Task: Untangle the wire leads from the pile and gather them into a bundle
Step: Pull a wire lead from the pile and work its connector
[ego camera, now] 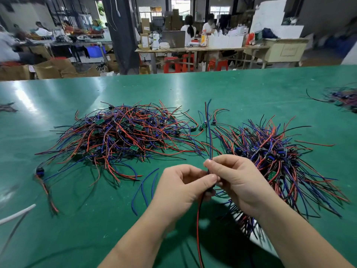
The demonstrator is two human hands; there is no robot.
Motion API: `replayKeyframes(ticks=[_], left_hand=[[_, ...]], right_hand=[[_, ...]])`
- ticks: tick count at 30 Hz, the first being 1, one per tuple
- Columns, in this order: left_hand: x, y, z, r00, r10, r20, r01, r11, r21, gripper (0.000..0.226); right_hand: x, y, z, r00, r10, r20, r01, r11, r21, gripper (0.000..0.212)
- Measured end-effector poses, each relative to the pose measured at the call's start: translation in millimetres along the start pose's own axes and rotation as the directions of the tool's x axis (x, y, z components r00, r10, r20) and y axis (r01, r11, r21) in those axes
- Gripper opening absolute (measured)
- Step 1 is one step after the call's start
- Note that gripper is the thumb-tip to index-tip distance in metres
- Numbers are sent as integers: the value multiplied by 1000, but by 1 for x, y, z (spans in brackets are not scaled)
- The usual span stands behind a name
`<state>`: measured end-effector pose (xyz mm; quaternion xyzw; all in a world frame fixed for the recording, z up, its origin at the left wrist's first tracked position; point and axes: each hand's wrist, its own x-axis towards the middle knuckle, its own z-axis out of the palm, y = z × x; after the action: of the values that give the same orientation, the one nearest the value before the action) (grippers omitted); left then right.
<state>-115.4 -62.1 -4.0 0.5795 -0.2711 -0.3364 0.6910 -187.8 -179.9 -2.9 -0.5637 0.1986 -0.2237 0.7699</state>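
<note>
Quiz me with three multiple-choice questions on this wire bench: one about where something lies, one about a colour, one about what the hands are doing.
1. Where does the big tangled pile lie, seen from the wearer?
A) On the table, ahead and to the left
B) In a bucket
C) On the floor

2. What colour is the table's surface?
A) White
B) Green
C) Yellow

3. What are the left hand and right hand doing?
A) Lying flat
B) Hanging empty
C) Pinching one wire lead between them

Answers:
1 A, the pile spreads over the surface up and left of both hands.
2 B, the whole top is green.
3 C, the fingertips of both hands close on the lead, which hangs down below them.
</note>
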Motion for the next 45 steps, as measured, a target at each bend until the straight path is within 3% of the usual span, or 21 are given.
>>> replayKeyframes(ticks=[3, 5, 9, 12, 16, 18, 20, 23, 25, 27, 30, 32, 34, 36, 38, 40, 45], left_hand=[[-1, -2, -6, 987, -131, 92, 113, 977, 183, 17], [-2, -6, -11, 942, -269, 203, 186, 917, 353, 18], [-6, -12, -12, 829, -447, 335, 169, 773, 611, 18], [-3, -9, -13, 903, -351, 248, 188, 842, 506, 19], [6, 1, -20, 984, -174, -37, 177, 978, 111, 28], [11, 4, -24, 970, -157, -184, 139, 984, -110, 31], [14, 3, -25, 949, -171, -263, 108, 965, -237, 31], [13, -3, -22, 954, -176, -243, 129, 972, -197, 28], [11, -8, -18, 973, -166, -160, 150, 983, -107, 26], [9, -8, -16, 985, -144, -97, 140, 989, -43, 27], [10, 0, -18, 990, -118, -80, 115, 992, -42, 38], [12, 6, -27, 986, -75, -150, 77, 997, 7, 38], [17, 10, -46, 943, 69, -325, -8, 982, 186, 18], [23, 11, -74, 821, 314, -477, -8, 841, 541, 8], [27, 6, -102, 737, 462, -494, 158, 593, 790, 20], [31, -5, -123, 740, 429, -518, 341, 425, 839, 33], [34, -21, -142, 746, 208, -632, 564, 307, 767, 49]], right_hand=[[5, -13, -12, 982, -37, -184, 69, 983, 171, 14], [8, -26, -24, 945, -56, -322, 148, 952, 269, 12], [9, -39, -41, 878, -61, -475, 282, 867, 411, 17], [10, -40, -45, 837, -90, -539, 366, 826, 429, 21], [7, -33, -36, 744, -229, -627, 486, 831, 273, 19], [3, -27, -28, 701, -394, -594, 543, 835, 86, 23], [-1, -20, -20, 750, -518, -411, 530, 843, -95, 21], [-5, -5, -6, 911, -407, 64, 403, 849, -343, 20], [-6, 6, 0, 911, -343, 230, 413, 731, -544, 24], [-7, 10, 0, 890, -387, 243, 447, 624, -641, 23], [-4, 2, -6, 891, -441, 112, 423, 711, -562, 18], [-1, -8, -15, 854, -519, -41, 423, 737, -528, 17], [2, -19, -30, 768, -601, -223, 409, 728, -550, 16], [5, -28, -46, 692, -640, -334, 334, 694, -637, 17], [9, -32, -55, 684, -636, -356, 191, 628, -755, 26], [10, -30, -55, 699, -612, -370, 110, 603, -790, 34], [5, -28, -41, 714, -618, -329, 147, 592, -793, 34]])
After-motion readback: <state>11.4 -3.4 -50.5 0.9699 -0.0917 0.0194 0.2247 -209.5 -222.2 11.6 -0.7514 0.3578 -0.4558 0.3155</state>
